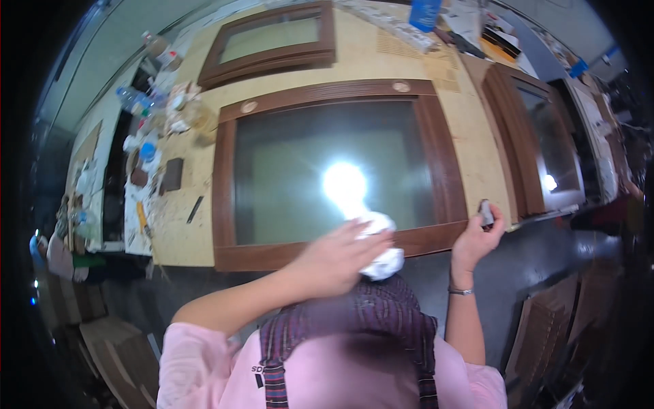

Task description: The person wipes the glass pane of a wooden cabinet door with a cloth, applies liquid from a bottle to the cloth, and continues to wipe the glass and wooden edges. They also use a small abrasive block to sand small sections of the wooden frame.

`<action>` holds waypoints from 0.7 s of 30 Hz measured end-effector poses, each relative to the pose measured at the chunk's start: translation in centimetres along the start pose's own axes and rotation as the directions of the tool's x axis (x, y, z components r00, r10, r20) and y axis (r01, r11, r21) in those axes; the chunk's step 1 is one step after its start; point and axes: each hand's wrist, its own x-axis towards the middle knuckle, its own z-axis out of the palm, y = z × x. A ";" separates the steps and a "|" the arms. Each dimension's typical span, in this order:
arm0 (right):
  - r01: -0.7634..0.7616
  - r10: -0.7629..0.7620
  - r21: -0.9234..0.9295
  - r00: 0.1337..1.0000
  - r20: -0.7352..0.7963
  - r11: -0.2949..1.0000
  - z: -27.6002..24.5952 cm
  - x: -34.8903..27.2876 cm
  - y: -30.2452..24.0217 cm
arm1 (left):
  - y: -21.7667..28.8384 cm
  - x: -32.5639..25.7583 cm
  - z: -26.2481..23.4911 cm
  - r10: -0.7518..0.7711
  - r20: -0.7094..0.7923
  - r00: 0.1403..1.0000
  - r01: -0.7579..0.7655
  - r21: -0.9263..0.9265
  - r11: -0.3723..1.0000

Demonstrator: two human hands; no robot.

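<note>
Central glare; dark, warped rim

A white flare burns out part of the glass panel (293,180); a smaller glint marks the framed panel (545,133) at right. The left hand (340,252) is motion-blurred. Straight edges bow outward; corners fall to black.

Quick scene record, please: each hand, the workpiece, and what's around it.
Left hand: blurred, holding a white wad over the large panel's near edge; cloth or paper unclear
Right hand: pinching a small grey-and-dark piece; kind unclear
Workpiece: large panel, brown frame, glare on glass
Beyond: smaller framed panel
Left: brown block, yellow-handled tool
Right: another framed panel
</note>
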 end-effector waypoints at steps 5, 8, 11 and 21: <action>0.036 -0.036 -0.012 0.999 0.015 0.999 0.1 0.0 0.1 | -3.0 -15.8 -7.1 -0.418 -0.140 0.898 0.434 0.116 0.894; 0.010 -0.010 -0.003 0.999 0.030 1.000 0.5 -0.2 0.0 | -1.9 -12.8 -3.5 -0.398 -0.365 0.842 0.465 0.114 0.878; 0.023 -0.022 -0.014 0.996 0.082 1.000 0.4 0.2 0.8 | 1.5 -5.5 1.2 -0.175 -0.398 0.901 0.211 0.048 0.976; 0.001 0.001 -0.028 0.998 0.060 1.000 -0.2 0.3 1.5 | -1.7 -23.6 -8.4 -0.500 -0.734 0.460 0.755 0.028 0.655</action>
